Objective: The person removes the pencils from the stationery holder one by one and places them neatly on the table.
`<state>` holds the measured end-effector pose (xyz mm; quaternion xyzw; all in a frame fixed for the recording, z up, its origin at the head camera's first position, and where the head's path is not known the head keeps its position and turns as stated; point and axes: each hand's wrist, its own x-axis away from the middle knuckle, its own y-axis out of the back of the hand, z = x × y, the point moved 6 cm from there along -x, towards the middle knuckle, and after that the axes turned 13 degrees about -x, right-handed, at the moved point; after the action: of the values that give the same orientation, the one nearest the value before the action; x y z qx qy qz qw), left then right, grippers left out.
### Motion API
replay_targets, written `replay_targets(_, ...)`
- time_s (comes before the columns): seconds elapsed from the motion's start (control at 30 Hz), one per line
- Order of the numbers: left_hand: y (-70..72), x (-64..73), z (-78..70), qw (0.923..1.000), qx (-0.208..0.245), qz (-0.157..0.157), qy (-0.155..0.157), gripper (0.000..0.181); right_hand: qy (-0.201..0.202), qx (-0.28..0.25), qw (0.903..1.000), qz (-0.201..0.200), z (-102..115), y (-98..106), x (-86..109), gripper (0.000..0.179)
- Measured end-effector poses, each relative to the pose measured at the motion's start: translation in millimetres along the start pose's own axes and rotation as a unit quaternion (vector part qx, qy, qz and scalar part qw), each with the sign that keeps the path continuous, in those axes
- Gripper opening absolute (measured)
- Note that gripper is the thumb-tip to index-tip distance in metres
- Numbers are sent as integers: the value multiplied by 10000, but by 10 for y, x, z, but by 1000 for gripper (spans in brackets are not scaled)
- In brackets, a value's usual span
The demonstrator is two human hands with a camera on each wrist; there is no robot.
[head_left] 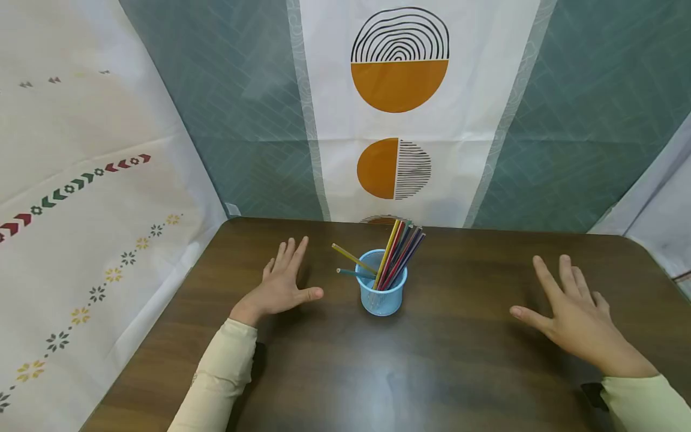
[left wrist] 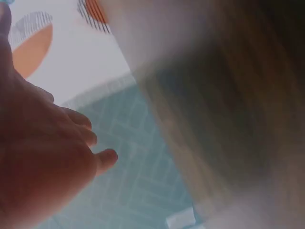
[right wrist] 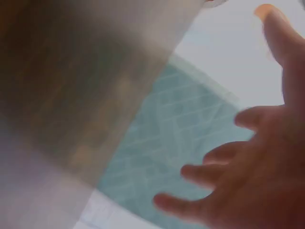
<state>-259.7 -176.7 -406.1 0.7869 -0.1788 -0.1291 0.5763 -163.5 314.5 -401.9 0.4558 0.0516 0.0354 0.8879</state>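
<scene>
A light blue mesh cup point(head_left: 382, 302) stands upright on the brown table, holding several colored pencils point(head_left: 393, 258). Most of them lean to the right, while a yellow pencil point(head_left: 353, 258) and a teal pencil point(head_left: 353, 273) tilt out to the left. Left of the cup, my left hand point(head_left: 281, 282) hovers with fingers spread and touches nothing; its back and fingers show in the left wrist view point(left wrist: 47, 143). Farther off on the cup's right, my right hand point(head_left: 577, 318) is held out with spread fingers and holds nothing. It fills the right side of the right wrist view.
The brown wooden table point(head_left: 345, 372) reaches back to a green and white patterned cloth point(head_left: 259, 120) hanging behind it. A white cloth with printed flowers point(head_left: 108, 216) hangs along the left side, and another white cloth point(head_left: 664, 204) hangs at the right.
</scene>
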Motion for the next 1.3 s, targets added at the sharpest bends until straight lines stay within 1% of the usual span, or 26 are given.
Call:
replay_targets(0.07,-26,-30,-88,9993,315,138,-165,120,237,-480,9985,-104,165,11,-27,102)
replay_targets(0.13,-53,-90,-188,9971,637,244,-327,125,498,-978,9937,-208,354,35,-71,98)
replay_targets(0.23,-85,-233,-350,9927,1017,367,-541,132,717,-1512,9854,-307,639,78,-185,94)
replay_targets(0.33,-121,-381,-498,9881,1222,541,-767,135,914,-1726,9800,-386,909,80,-340,90)
replay_targets(0.4,-150,-447,-568,9855,1289,690,-862,136,1018,-1830,9768,-435,1065,50,-455,88)
replay_targets(0.53,-207,-480,-679,9750,1681,1039,-1012,134,1349,-2119,9654,-694,1308,-44,-624,79)
replay_targets(0.6,-233,-475,-735,9668,1981,1141,-1142,133,1482,-2346,9565,-900,1375,-94,-652,72)
replay_targets(0.7,-266,-483,-832,9526,2401,1122,-1492,133,1482,-2698,9454,-1074,1410,-201,-646,58)
replay_targets(0.77,-290,-493,-899,9415,2687,1112,-1707,133,1397,-2953,9389,-1087,1411,-292,-641,50)
replay_targets(0.8,-304,-499,-928,9363,2805,1119,-1790,133,1337,-3044,9371,-1065,1410,-338,-641,48)
replay_targets(0.87,-328,-511,-977,9277,2997,1142,-1911,133,1255,-3225,9330,-992,1416,-421,-650,45)
replay_targets(0.93,-340,-523,-1004,9258,3063,1098,-1926,132,1264,-3330,9297,-941,1435,-477,-661,44)
replay_targets(1.0,-330,-535,-1023,9249,3108,966,-1965,128,1322,-3265,9307,-983,1456,-501,-675,43)
replay_targets(1.03,-323,-542,-1026,9258,3096,874,-1983,126,1368,-3204,9316,-1036,1468,-501,-678,42)
replay_targets(1.07,-315,-548,-1029,9246,3143,794,-2003,122,1416,-3127,9326,-1112,1480,-496,-680,40)
replay_targets(1.1,-312,-555,-1033,9218,3210,743,-2043,117,1459,-3045,9336,-1199,1491,-488,-681,39)
replay_targets(1.17,-308,-558,-1053,9137,3378,703,-2146,109,1513,-2926,9341,-1379,1514,-462,-669,34)
replay_targets(1.23,-318,-559,-1067,9068,3516,721,-2211,103,1520,-2923,9321,-1507,1535,-441,-656,30)
replay_targets(1.27,-326,-558,-1073,9027,3601,756,-2229,101,1500,-2954,9308,-1543,1544,-433,-649,28)
replay_targets(1.3,-333,-557,-1082,9003,3644,786,-2248,102,1486,-2977,9300,-1565,1552,-428,-643,27)
